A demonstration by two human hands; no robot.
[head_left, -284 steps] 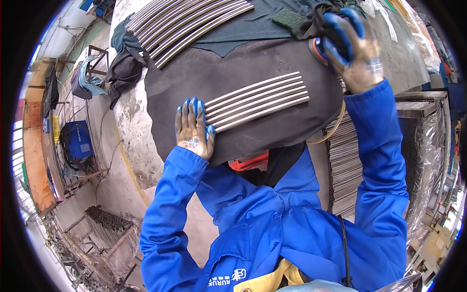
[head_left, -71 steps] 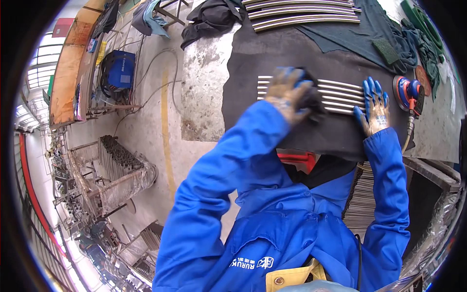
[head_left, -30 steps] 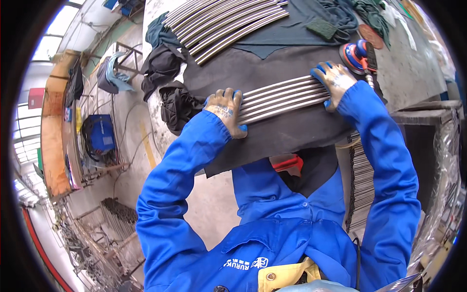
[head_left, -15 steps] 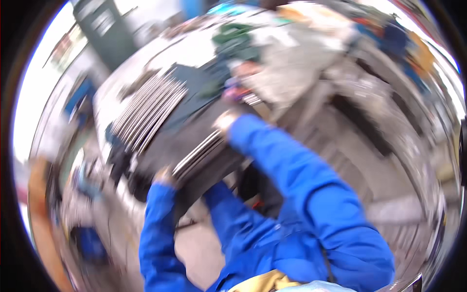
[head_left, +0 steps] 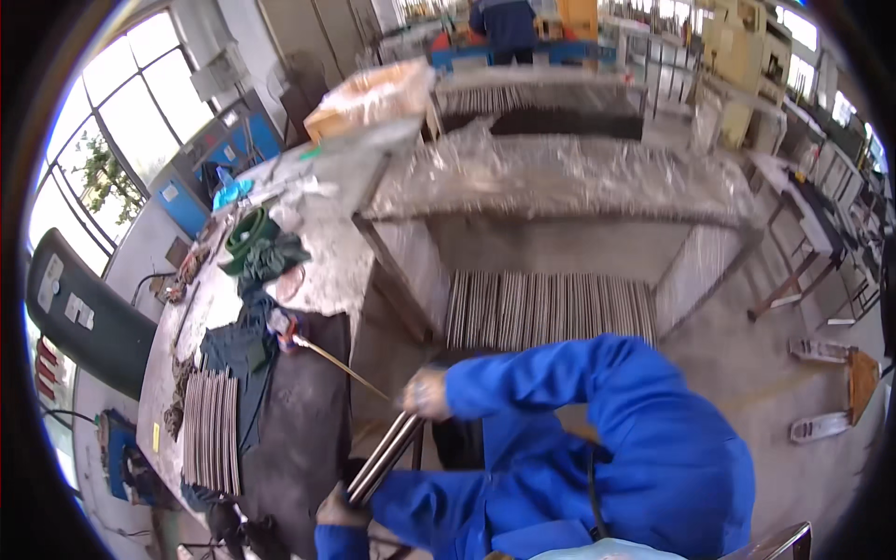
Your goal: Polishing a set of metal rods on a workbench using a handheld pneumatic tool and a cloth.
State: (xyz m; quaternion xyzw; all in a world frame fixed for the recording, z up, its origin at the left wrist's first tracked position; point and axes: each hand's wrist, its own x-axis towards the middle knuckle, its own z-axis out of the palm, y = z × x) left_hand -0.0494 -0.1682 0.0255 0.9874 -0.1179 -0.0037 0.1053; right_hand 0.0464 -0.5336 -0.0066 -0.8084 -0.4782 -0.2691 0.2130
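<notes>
A small bundle of metal rods (head_left: 384, 459) lies between my two hands, tilted, off the right side of the worktable (head_left: 341, 201) and over my lap. My left hand (head_left: 342, 510) is closed round the near end. The far end is gripped by my right hand (head_left: 427, 393). On the table, to the left, several similar rods (head_left: 212, 431) rest side by side on dark cloth. A dark mat (head_left: 303, 425) covers the table edge nearest my left hand. Beyond it sits a small red-and-blue container (head_left: 285, 327) with a thin tan stick (head_left: 338, 364) pointing toward my right hand.
A plastic-wrapped frame (head_left: 560, 182) stands ahead, with a long row of rods (head_left: 551, 310) at its foot. Green cloth (head_left: 266, 252) lies on the table. To the right are a wooden piece with metal ends (head_left: 861, 385) and a side bench (head_left: 793, 205). A person (head_left: 504, 28) stands far off.
My view has swung to the right, toward the wrapped frame. The rods in my hands have left the space over the mat and are now beside the table, over my lap.
</notes>
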